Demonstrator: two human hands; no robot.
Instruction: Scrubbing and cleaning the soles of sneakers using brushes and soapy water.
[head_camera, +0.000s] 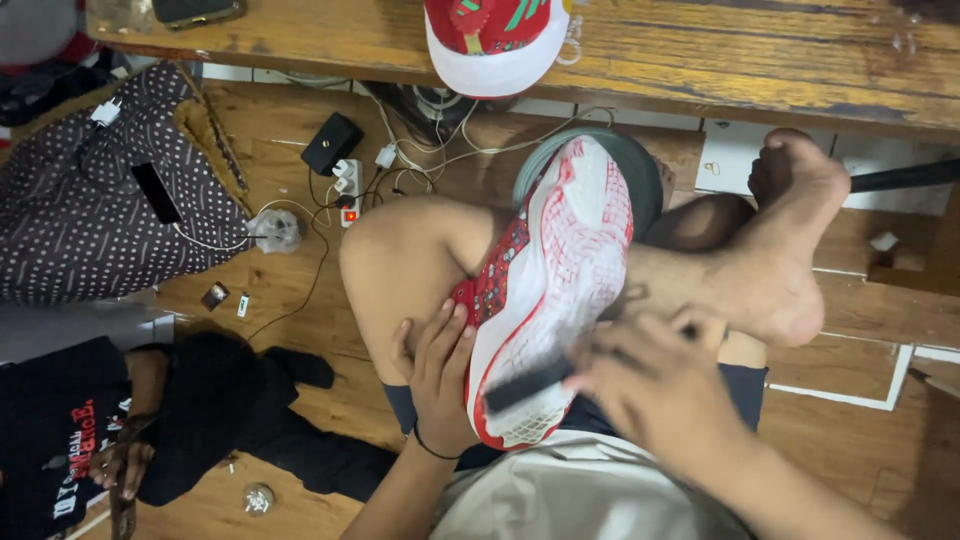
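Head view shows the left hand (440, 375) with fingers wrapped on the red-white shoe (545, 290), sole up on the lap. The right hand (655, 385), fingers closed on a dark brush (525, 387), is blurred; I judge the loosely propped shoe could slip off the knee

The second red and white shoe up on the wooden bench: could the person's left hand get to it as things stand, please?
Probably not right away. The left hand is gripping the shoe on the lap, and the raised knee lies between it and the second shoe on the bench. Once it let go, nothing else appears to block the way.
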